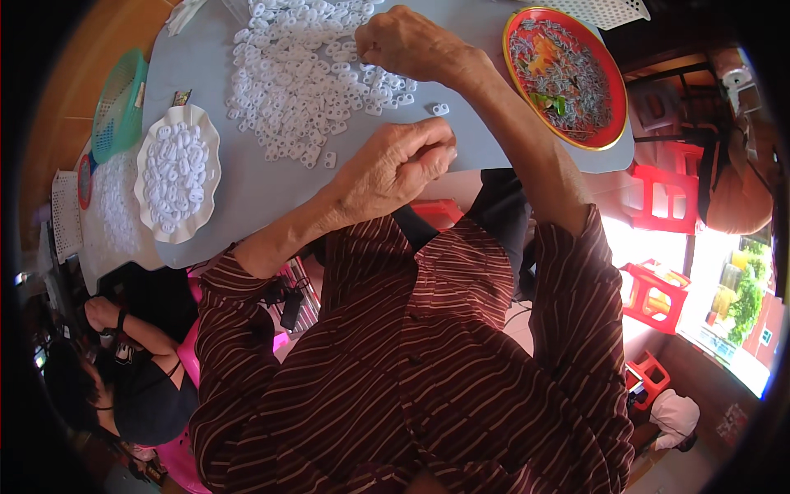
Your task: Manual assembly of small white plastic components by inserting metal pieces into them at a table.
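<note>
A heap of small white plastic pieces with holes (288,82) spreads over the grey table. At the heap's right edge is my right hand (411,48), its fingers curled closed; whatever they hold is hidden. My left hand (399,165) hovers by the table's near edge, thumb and fingers pressed together, and I cannot make out anything between them. One loose white piece (441,109) lies apart between the two hands. Beyond my right forearm sits a round red tray (619,103) full of thin grey metal pieces, perhaps nails.
A scalloped cream dish (212,173) of white pieces stands at the left, near a green basket (123,90). White perforated baskets (588,11) show at the far right and left edge. Red stools (666,198) stand to the right. Another person (156,403) sits at lower left.
</note>
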